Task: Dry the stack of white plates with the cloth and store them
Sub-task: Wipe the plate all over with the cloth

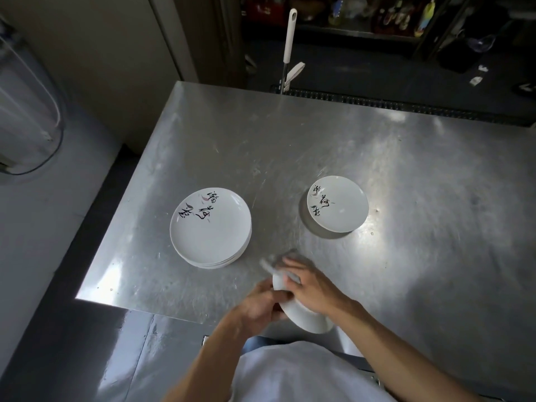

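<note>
A stack of white plates (pixel 210 227) with black brush lettering sits on the steel table (pixel 290 146), left of centre. A second white plate (pixel 338 207), or a short stack, stands to the right. Near the table's front edge my left hand (pixel 256 304) grips a tilted white plate (pixel 304 316) by its left rim. My right hand (pixel 311 285) lies over that plate and holds a grey cloth (pixel 278 265) against it. The cloth is blurred.
A white mop handle (pixel 289 39) leans at the table's far edge beside a dark floor drain grate (pixel 406 105). Dark shelves with bottles stand behind. A clear plastic container (pixel 26 111) is at the far left. The table's left edge drops to the floor.
</note>
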A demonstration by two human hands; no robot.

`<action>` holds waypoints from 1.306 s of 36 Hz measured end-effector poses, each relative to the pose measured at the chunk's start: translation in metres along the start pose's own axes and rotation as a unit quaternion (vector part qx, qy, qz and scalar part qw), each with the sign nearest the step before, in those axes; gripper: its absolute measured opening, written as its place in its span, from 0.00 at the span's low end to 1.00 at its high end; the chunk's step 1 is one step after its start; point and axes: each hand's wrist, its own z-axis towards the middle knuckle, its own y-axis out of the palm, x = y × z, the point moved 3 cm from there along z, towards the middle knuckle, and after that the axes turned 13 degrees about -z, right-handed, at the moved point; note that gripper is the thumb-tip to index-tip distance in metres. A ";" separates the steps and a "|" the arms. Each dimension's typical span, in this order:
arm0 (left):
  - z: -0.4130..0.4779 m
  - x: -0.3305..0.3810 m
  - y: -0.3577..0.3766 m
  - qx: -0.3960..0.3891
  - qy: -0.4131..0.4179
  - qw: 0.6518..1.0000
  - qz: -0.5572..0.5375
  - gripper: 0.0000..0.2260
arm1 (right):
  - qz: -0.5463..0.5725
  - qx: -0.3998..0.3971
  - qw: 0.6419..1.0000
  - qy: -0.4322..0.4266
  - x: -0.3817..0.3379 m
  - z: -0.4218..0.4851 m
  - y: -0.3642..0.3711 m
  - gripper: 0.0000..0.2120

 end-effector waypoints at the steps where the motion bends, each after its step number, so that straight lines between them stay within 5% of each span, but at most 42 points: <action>1: 0.000 -0.001 -0.001 0.007 0.003 1.000 0.001 0.20 | -0.006 -0.009 0.999 -0.050 -0.006 -0.003 0.005 0.18; 3: -0.001 -0.003 -0.004 0.015 0.013 1.000 0.005 0.21 | -0.009 -0.018 0.997 -0.074 -0.005 -0.004 0.009 0.17; 9: 0.004 -0.006 -0.013 0.086 0.076 0.990 -0.088 0.16 | 0.062 0.038 0.975 0.211 0.023 0.007 -0.007 0.20; 18: 0.000 -0.006 -0.017 0.045 0.042 0.994 -0.085 0.19 | 0.088 0.050 0.993 0.064 -0.007 -0.016 0.008 0.19; 23: -0.004 -0.011 -0.013 0.022 0.052 0.997 -0.054 0.12 | -0.048 0.011 0.993 -0.103 -0.014 -0.015 0.019 0.19; 27: -0.005 -0.009 -0.011 0.002 0.043 0.998 -0.042 0.20 | -0.047 0.041 0.998 0.021 0.006 0.000 0.006 0.20; 31: -0.005 -0.010 -0.016 0.009 0.034 0.999 -0.033 0.20 | -0.034 -0.024 0.996 -0.078 0.003 -0.006 0.013 0.19; 35: -0.005 -0.010 -0.016 -0.002 0.027 0.999 -0.044 0.23 | -0.003 0.008 0.998 0.064 0.018 -0.006 0.002 0.19; 40: -0.008 -0.015 -0.025 0.010 0.012 0.999 -0.038 0.19 | -0.005 -0.038 0.994 -0.099 -0.003 -0.020 0.016 0.18; 47: -0.004 -0.014 -0.017 0.023 0.035 0.998 -0.044 0.27 | 0.017 0.013 0.992 0.125 0.012 -0.002 0.003 0.20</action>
